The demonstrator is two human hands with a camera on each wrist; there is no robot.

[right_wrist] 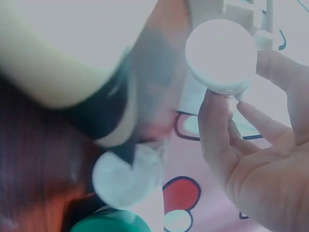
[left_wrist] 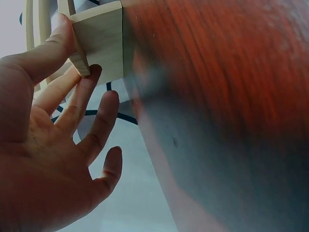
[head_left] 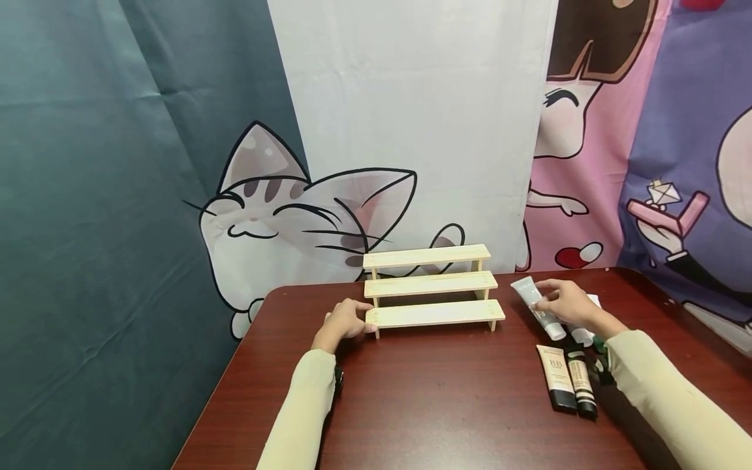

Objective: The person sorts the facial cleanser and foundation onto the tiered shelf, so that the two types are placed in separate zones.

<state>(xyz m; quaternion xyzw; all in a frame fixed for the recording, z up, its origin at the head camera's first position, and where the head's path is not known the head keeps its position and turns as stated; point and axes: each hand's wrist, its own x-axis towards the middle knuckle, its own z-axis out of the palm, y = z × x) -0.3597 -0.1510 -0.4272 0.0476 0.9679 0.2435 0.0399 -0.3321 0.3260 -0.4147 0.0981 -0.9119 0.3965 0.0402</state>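
Note:
A small three-step wooden display rack (head_left: 435, 314) stands near the back edge of the table. My left hand (head_left: 345, 320) is at the left end of its lowest step. In the left wrist view the thumb and first fingers of that hand (left_wrist: 53, 130) pinch the board's end, while the ring and little fingers stay apart. To the right of the rack, my right hand (head_left: 568, 303) holds a pale grey squeeze tube (head_left: 529, 295), tilted with its white cap downward. That round cap (right_wrist: 222, 55) faces the right wrist camera, between thumb and fingers.
On the table (head_left: 423, 405), a beige BB tube (head_left: 554, 369) lies beside a slimmer black-capped tube (head_left: 580, 377). A white tube (head_left: 581, 335) and a green-capped item (right_wrist: 111, 223) lie under the right forearm, partly hidden. A printed cloth (head_left: 411, 98) hangs behind.

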